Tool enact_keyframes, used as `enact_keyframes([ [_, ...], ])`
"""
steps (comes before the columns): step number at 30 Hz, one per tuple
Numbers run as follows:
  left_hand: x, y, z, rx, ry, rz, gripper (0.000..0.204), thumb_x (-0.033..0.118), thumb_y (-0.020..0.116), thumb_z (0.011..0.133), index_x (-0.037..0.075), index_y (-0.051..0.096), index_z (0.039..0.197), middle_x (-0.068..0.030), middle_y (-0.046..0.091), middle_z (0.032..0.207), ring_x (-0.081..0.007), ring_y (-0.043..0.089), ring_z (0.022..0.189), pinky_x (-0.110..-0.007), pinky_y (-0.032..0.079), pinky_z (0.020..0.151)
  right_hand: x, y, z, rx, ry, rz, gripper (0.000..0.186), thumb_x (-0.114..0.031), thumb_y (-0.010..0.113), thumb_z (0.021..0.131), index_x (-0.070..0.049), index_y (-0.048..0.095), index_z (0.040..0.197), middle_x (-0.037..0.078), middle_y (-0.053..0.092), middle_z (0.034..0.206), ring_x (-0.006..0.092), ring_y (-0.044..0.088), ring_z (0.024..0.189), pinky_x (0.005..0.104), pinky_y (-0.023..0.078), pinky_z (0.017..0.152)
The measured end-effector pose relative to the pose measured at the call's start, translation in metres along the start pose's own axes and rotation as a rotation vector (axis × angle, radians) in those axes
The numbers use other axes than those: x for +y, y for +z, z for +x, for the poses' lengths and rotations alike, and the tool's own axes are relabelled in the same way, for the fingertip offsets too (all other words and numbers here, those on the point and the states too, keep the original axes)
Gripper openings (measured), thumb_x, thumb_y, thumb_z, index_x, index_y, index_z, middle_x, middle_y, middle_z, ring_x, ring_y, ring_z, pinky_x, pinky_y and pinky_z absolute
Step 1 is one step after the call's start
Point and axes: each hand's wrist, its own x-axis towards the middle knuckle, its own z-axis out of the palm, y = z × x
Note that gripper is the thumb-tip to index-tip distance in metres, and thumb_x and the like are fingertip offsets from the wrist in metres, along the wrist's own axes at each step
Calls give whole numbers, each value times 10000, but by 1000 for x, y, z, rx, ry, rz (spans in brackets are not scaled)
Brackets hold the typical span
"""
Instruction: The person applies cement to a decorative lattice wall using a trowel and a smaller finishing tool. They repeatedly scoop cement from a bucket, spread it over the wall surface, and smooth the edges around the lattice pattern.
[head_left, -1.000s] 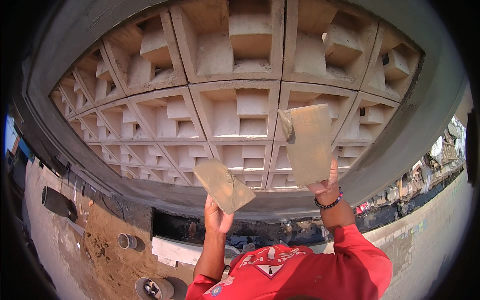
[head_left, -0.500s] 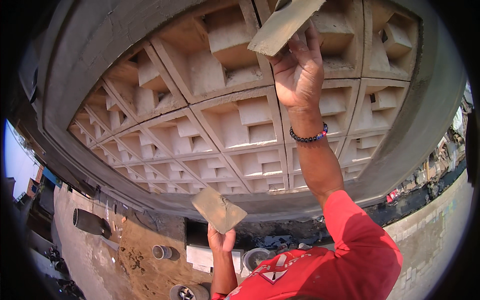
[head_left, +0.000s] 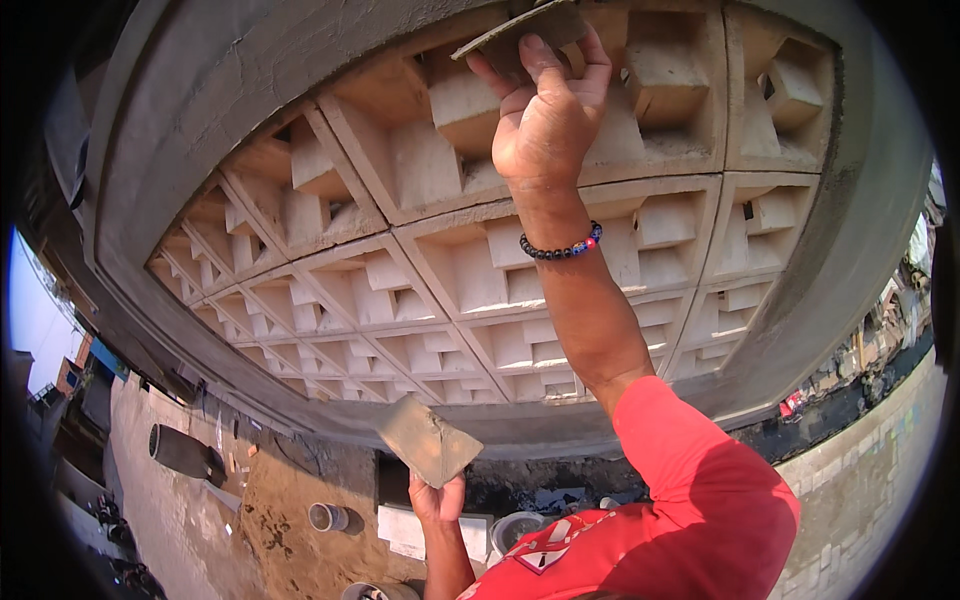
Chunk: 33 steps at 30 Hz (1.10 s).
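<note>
My right hand [head_left: 548,125] is raised high in front of the pale breeze-block wall [head_left: 450,262]. Its fingers and thumb close round a flat, grey plastering trowel [head_left: 512,40], tilted near the grey plastered border above the blocks. Any handle it has is hidden by the hand. Lower down, my left hand [head_left: 438,497] grips the near end of a flat rectangular mortar board [head_left: 428,440]. Grey-brown mortar smears its face, with a small ridge toward its right side.
Below the wall runs a dark ditch [head_left: 600,478]. On the ground at left are a sandy patch [head_left: 280,500], a small bucket [head_left: 328,517], a dark barrel [head_left: 182,450] and white slabs [head_left: 405,530]. A tub [head_left: 515,527] stands close by my body. Rubble [head_left: 880,330] lies far right.
My right hand has moved left and a little up with the trowel, whose tilt has changed. My left hand and the mortar board have shifted slightly left and down in view.
</note>
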Motion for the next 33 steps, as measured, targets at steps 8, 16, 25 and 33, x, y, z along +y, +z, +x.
enact_keyframes([
  [8,3,-1,4,-29,-17,-1,380,78,537,879,9,502,1251,-130,570,1239,-262,558,1126,-438,438,998,45,19,-10,45,11,-6,463,17,549,858,-59,333,1261,101,526,1084,210,558,948,448,579,764],
  [16,1,4,5,-38,-51,-1,367,99,534,887,3,508,1241,-134,572,1236,-256,549,1138,-428,428,1001,42,-19,-50,-108,111,12,501,12,541,880,-69,326,1325,114,529,1141,197,571,999,414,585,764],
  [25,3,-2,10,-10,-66,27,365,111,529,891,5,510,1240,-133,572,1241,-259,548,1146,-427,427,1004,-14,-47,20,-50,-214,-50,446,13,544,880,-43,356,1280,133,555,1135,234,583,1000,448,593,764],
  [33,3,-7,10,-8,-63,1,369,101,529,883,-3,512,1236,-139,566,1246,-267,542,1146,-430,420,1006,-13,-6,17,58,-101,-156,474,44,498,892,-6,321,1329,168,460,1152,260,593,957,376,614,749],
])
